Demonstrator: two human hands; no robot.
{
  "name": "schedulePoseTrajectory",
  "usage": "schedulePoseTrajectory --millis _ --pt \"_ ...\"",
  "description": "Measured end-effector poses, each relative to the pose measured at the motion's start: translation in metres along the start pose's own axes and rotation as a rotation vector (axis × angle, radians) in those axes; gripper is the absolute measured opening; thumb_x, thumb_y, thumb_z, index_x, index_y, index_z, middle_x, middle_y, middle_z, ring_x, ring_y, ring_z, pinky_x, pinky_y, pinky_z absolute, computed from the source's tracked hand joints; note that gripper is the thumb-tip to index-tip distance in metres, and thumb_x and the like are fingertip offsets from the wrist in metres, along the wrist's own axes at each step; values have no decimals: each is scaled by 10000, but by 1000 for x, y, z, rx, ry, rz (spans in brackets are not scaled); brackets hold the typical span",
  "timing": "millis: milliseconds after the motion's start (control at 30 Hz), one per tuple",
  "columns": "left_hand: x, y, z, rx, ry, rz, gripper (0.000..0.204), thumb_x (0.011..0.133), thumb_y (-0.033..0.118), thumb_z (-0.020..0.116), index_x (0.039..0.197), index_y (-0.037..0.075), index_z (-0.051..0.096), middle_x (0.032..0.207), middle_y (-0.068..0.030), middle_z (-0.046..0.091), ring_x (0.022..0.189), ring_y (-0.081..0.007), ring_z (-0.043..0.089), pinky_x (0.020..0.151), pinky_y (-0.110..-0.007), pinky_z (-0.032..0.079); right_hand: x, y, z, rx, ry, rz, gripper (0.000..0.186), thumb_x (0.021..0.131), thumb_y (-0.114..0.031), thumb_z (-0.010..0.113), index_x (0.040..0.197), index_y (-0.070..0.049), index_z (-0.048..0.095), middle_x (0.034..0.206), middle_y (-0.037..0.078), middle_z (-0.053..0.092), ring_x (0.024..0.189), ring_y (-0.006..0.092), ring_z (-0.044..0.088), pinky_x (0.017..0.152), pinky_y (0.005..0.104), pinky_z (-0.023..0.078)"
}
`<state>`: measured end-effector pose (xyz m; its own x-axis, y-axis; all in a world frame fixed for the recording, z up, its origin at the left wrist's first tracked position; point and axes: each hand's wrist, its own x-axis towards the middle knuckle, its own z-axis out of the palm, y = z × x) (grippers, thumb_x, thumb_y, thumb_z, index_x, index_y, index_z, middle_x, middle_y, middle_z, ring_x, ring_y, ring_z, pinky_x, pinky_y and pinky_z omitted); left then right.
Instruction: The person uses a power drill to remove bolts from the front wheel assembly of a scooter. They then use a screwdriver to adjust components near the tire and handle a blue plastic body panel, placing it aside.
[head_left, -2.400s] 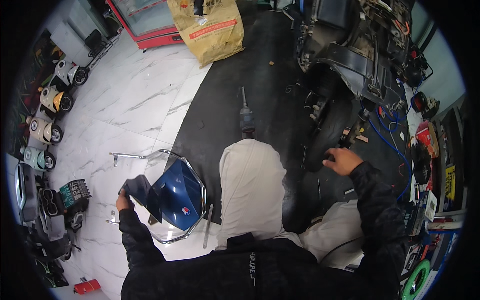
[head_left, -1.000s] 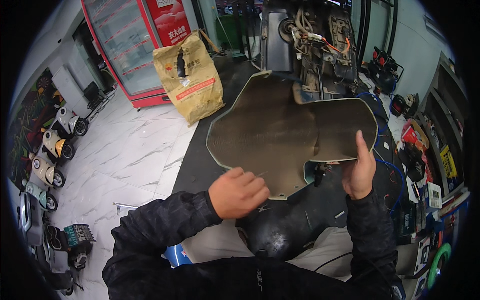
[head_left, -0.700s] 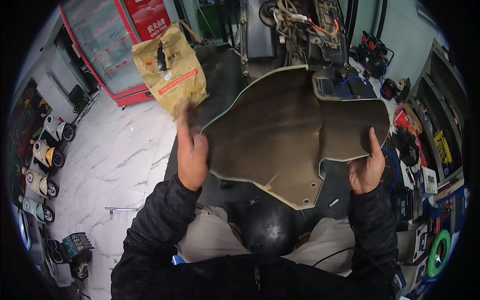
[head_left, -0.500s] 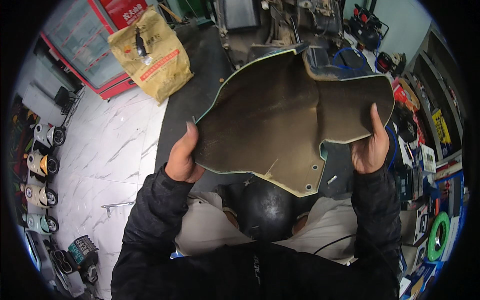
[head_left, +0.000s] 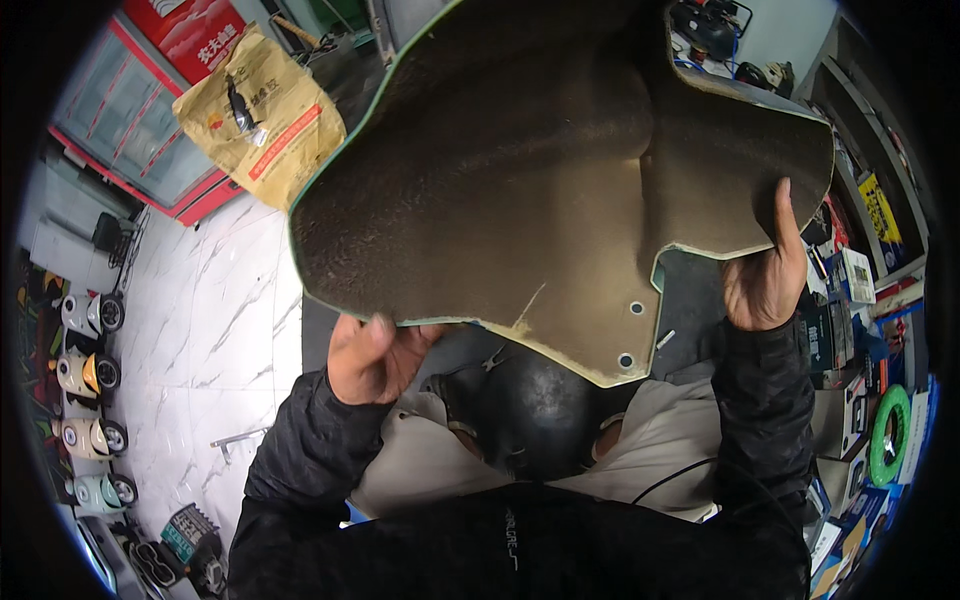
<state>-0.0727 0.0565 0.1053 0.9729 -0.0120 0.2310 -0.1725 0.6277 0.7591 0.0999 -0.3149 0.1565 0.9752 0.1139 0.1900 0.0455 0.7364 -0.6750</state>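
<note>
At far left, a row of motor scooters, bent by the lens; lowest vehicle cut off by the dark rim. Next, a red-framed glass-door refrigerator, its top cut off; pale characters printed on a red panel above. In front, a yellow paper sack: red printed band, dark lettering, a dark mark over part of it. A metal bracket is seen on the marbled floor tiles.

The curved body panel is held up before the knees, brown inner face toward the camera, two eyelets near its lower corner. Its upper edge is cut off by the frame; half a second ago that edge was in view, with vehicle parts beyond it that are now hidden. The panel fills more of the view.

Left hand: closed on the panel's lower edge, fingers partly hidden; earlier it was set at the left end. Below, a small tool, perhaps pliers, is hard to make out. Right hand: panel gripped at the right lobe, thumb on the near face, fingers partly hidden.

Far right, a shelf with a yellow printed package, lettering too small; below, a green ring.
</note>
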Motion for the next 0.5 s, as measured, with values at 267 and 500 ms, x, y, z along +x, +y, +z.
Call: schedulePoseTrajectory --millis 267,500 --pt "7 -13 37 210 -73 -398 426 1072 75 650 1460 -75 557 1413 -247 656 1276 -374 673 1052 -531 590 -17 12 16 -121 70 -102 443 1164 -304 530 1511 -29 539 1465 163 658 1297 303 684 1067 472 606" --pt "6 -11 42 312 -87 -416 381 1093 63 593 1431 -108 558 1375 -289 667 1242 -422 689 1051 -531 592 -15 16 14 -99 19 -83 484 1142 -322 589 1533 -49 506 1466 138 635 1322 288 649 1097 465 558"
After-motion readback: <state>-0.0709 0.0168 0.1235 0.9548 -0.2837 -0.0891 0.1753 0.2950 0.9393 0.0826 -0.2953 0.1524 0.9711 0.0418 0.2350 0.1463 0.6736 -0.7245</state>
